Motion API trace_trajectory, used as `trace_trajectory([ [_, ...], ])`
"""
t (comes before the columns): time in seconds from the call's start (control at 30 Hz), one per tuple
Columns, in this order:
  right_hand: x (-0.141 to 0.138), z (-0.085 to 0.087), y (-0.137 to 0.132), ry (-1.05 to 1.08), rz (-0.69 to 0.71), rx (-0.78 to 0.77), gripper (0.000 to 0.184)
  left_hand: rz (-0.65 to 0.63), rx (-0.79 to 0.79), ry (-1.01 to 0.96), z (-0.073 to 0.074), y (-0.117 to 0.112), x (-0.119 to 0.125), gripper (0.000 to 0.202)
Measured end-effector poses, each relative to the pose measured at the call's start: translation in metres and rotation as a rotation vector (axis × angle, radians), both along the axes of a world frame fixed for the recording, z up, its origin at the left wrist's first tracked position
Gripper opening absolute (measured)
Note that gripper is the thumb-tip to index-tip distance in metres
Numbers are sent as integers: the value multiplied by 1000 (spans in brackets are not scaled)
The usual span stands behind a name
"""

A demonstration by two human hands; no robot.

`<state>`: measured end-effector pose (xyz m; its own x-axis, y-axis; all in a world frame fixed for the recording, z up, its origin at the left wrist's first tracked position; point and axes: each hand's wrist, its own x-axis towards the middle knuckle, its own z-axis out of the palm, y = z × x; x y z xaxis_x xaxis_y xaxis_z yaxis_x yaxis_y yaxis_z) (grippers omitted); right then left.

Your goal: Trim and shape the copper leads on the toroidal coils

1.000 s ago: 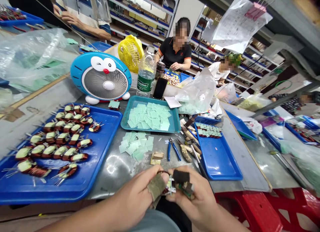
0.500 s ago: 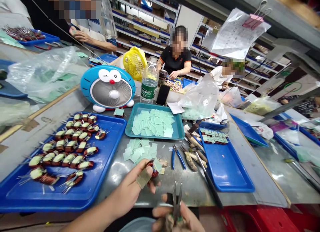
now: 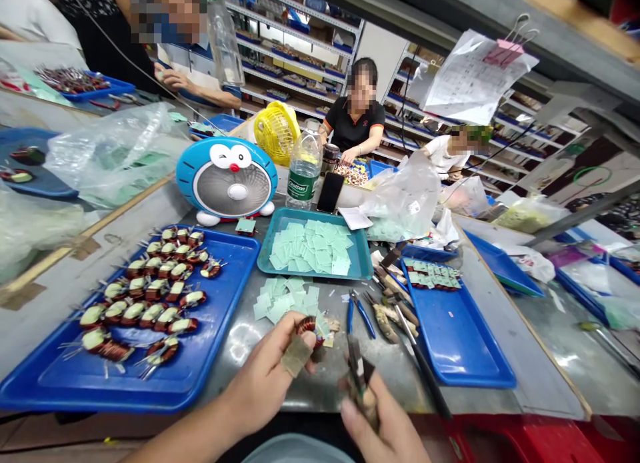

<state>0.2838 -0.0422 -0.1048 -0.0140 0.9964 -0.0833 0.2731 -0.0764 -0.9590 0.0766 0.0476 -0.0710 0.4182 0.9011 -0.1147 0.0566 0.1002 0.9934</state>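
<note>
My left hand [image 3: 273, 363] holds a copper-wound coil [image 3: 307, 326] between thumb and fingers, with tape wrapped on one finger. A small green card shows just behind the coil. In my right hand [image 3: 380, 416] is a pair of pliers [image 3: 357, 366], gripped by the handles with the jaws pointing up and away; they are slightly blurred. The pliers and the coil are apart. Loose green square cards [image 3: 285, 298] lie on the metal table beyond my left hand. More cards fill a teal tray [image 3: 264, 266] behind them.
At left, a blue tray [image 3: 165, 390] carries rows of coils. Blue-handled cutters [image 3: 363, 313] and other tools lie right of centre. Another blue tray [image 3: 473, 343] holds card-topped coils. A cartoon fan [image 3: 227, 180], a water bottle [image 3: 303, 173] and a phone [image 3: 330, 192] stand behind. Several people sit beyond.
My right hand has raised the pliers slightly and turned them, and their jaws have come closer together. My left hand keeps hold of the coil. The view has shifted a little.
</note>
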Motion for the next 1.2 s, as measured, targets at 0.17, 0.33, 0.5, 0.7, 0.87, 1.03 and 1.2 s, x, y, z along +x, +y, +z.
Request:
trace_trajectory([
  [0.17,3,33,37,-433,160,178,29,-41,130,129,10,-5,5,35],
  [0.33,-7,36,37,-480,278,109,14,-40,186,188,9,-6,6,35],
  [0.5,-7,26,32,-528,286,65,8,-64,154,189,10,-7,4,36],
  [0.7,-12,33,31,-224,305,-16,12,-85,93,170,9,-10,2,38],
  [0.87,-15,37,33,186,263,-359,23,-43,1,106,-10,-9,2,42],
  [1.03,-16,46,42,-50,265,-221,26,10,79,187,-7,-3,6,39],
  [1.2,-13,49,42,-189,312,-251,28,22,82,214,-1,-1,11,40],
])
